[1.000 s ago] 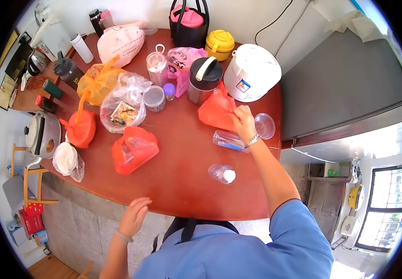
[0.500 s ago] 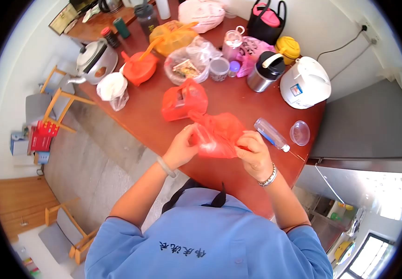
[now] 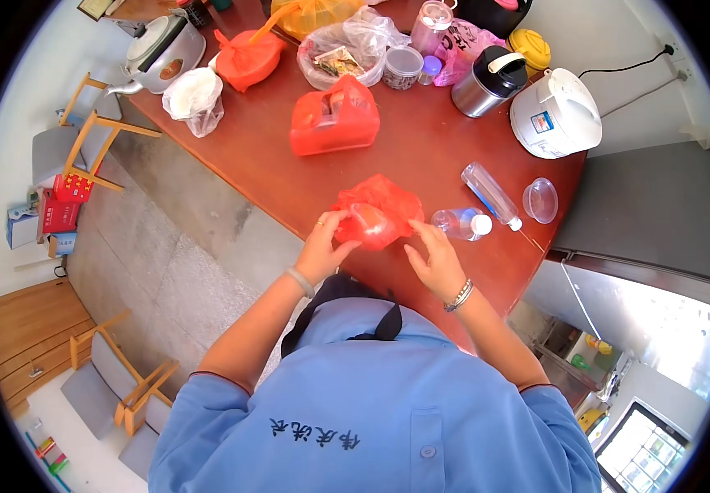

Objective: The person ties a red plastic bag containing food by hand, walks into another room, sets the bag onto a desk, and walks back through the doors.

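Note:
A crumpled red plastic bag (image 3: 378,207) sits in front of me near the table's edge, something pale and rounded showing through its thin film. My left hand (image 3: 324,251) grips the bag's left side, thumb below and fingers above. At the opposite side my right hand (image 3: 438,264) has its fingertips on the bag's edge, with the thumb a little lower. Just beyond the right fingers lies a clear bottle with a white cap (image 3: 460,223). A slimmer clear bottle (image 3: 490,193) lies behind that one, beside a clear plastic bowl (image 3: 540,200).
Further back stands a red bagged bundle (image 3: 334,122). Behind it are a bag with a food packet (image 3: 346,57), a lidded jar (image 3: 402,67), a steel thermos (image 3: 486,82) and a white rice cooker (image 3: 556,115). To the left are a kettle-like pot (image 3: 162,53) and a white-lined bin (image 3: 193,97).
The view has shifted, so the table things sit higher. The red bag has drawn away from the bundle behind it and is more bunched. The white-capped bottle now shows beside my right hand.

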Tool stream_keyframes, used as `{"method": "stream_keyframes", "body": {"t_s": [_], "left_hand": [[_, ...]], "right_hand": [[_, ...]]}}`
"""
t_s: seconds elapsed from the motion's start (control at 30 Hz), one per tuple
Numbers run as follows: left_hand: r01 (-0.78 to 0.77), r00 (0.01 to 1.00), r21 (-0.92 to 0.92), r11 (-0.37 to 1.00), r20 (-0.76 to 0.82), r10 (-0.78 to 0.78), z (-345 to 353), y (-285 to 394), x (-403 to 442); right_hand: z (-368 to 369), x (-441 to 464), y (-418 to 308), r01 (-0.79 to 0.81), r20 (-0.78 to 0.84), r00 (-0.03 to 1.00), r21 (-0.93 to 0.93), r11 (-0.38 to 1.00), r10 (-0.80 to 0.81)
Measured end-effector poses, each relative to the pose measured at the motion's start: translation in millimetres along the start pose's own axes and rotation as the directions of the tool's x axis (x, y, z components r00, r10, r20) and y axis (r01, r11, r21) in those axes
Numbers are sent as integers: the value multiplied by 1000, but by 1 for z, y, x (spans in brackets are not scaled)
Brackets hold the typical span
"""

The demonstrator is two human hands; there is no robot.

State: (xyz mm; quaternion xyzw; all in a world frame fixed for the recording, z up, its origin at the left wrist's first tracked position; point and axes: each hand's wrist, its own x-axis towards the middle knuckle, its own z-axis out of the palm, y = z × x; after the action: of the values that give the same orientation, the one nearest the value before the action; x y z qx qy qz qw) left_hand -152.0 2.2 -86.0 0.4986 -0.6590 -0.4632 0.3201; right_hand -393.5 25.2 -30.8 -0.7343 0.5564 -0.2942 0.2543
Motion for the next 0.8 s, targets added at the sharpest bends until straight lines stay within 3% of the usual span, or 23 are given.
{"method": "stream_keyframes", "body": {"t_s": [0.17, 0.27, 0.37, 0.47, 0.5, 0.6, 0.7, 0.8], "left_hand": [[55, 997, 5, 998, 52, -55, -8, 8, 5], [279, 960, -159, 947, 55, -273, -12, 30, 21], [59, 994, 218, 974, 78, -78, -15, 38, 36], [-246, 969, 364, 898, 79, 233, -14, 37, 52], [-302, 953, 337, 892, 115, 280, -14, 40, 58], [-310, 924, 271, 911, 312, 221, -23, 42, 68], [-310, 917, 347, 885, 353, 183, -29, 43, 71], [-166, 973, 277, 946, 202, 112, -31, 47, 67]], "right_hand": [[-2, 31, -13, -161, 99, 981, -34, 986, 164], [13, 46, -5, 21, 124, 992, -154, 988, -2], [20, 51, -4, -9, 126, 992, -67, 998, 17], [22, 50, -3, 94, -12, 995, -2, 996, -94], [16, 48, -9, 10, 33, 999, 27, 1000, -11], [9, 42, -14, 11, -1, 1000, 19, 1000, -11], [-3, 38, -15, 51, 79, 996, -106, 993, -43], [-15, 31, -24, -243, -7, 970, -75, 967, 244]]}}
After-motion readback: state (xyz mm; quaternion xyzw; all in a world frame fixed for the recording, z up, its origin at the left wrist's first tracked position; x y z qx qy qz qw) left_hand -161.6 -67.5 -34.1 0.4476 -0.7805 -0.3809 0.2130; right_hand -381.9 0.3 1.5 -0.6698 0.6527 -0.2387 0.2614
